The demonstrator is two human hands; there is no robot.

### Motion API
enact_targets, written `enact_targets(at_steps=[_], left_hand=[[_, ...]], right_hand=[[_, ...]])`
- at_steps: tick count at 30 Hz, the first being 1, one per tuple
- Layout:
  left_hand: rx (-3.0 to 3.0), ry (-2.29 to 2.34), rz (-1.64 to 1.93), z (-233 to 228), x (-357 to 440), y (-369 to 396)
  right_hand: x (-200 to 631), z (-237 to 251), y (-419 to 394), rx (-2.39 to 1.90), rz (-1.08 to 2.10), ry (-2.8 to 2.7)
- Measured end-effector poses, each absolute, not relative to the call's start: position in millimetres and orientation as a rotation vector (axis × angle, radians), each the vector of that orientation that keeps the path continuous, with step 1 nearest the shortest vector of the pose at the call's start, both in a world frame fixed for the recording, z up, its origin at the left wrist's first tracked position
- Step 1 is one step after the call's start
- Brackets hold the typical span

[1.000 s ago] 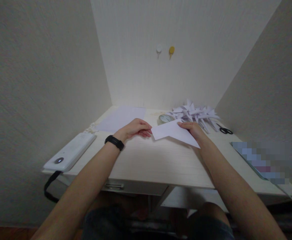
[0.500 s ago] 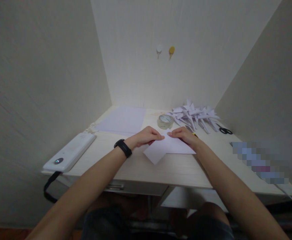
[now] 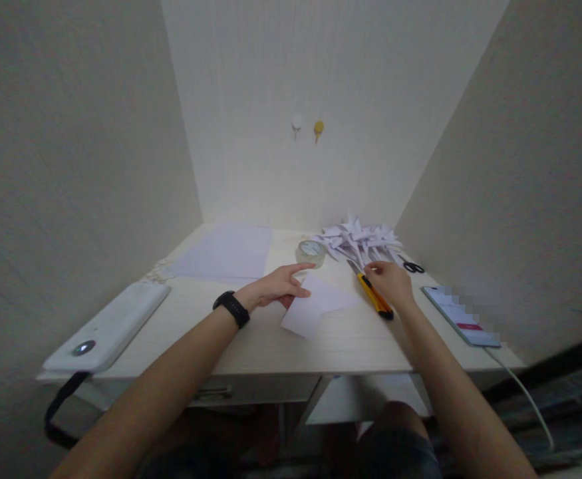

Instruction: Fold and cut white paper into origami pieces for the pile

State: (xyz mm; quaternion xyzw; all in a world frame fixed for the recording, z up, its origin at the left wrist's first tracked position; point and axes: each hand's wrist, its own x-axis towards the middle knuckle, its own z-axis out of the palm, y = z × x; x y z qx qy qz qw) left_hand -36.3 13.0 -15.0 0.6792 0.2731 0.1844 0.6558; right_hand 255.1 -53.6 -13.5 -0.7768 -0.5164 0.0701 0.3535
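Observation:
A folded piece of white paper [image 3: 315, 309] with angled flaps lies toward the middle of the desk. My left hand [image 3: 285, 283], wearing a black watch on its wrist, grips the paper's left edge by the thumb, while the index finger stretches out above it. My right hand [image 3: 390, 281] is away from the paper, its fingers curled together beside a yellow utility knife [image 3: 370, 291] with its blade out. Whatever those fingertips pinch, if anything, is hidden. Behind the paper sits a roll of clear tape [image 3: 310, 253].
A pile of folded white paper pieces [image 3: 360, 239] lies at the back right, near black scissors [image 3: 413, 267]. Flat paper sheets [image 3: 225, 251] are at the back left. A white device [image 3: 111, 322] with a strap stands left; a phone [image 3: 460, 316] with a cable lies right.
My right hand has let go of the paper and moved right, beside the knife, which now shows fully. My left hand keeps the paper, its index finger now extended. The view has shifted.

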Motion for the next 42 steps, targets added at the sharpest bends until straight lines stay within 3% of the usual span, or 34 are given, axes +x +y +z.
enact_targets(at_steps=[2,7,14,20,23,29,36,42], left_hand=[[1.536,0.543,0.354,-16.6,-38.2,13.8],[1.615,0.585,0.385,-23.0,-36.8,14.6],[1.98,0.694,0.398,-18.3,-45.8,-0.2],[2.733,1.134,0.524,-5.3,-61.5,-40.9],[2.941,0.775,0.444,-9.2,-47.0,-59.3],[2.955,0.763,0.084,-35.1,-16.6,-71.8],[3.032,0.951,0.386,-47.2,-18.4,-80.7],[2.978,0.989,0.309,-48.3,-22.9,-86.0]], right_hand=[[250.4,-17.6,-65.3,-2.265,-0.066,-1.412],[231.5,-28.9,-74.8,-2.426,-0.284,-1.518],[229.4,-27.0,-90.4,-2.46,-0.222,-1.546],[218.1,-26.8,-131.8,-2.292,-0.314,-1.64],[208.0,-27.9,-140.6,-2.242,-0.305,-1.675],[198.1,-37.9,-141.6,-2.174,-0.323,-1.713],[196.5,-41.1,-144.2,-2.159,-0.322,-1.757],[199.2,-42.5,-139.9,-2.228,-0.368,-1.674]])
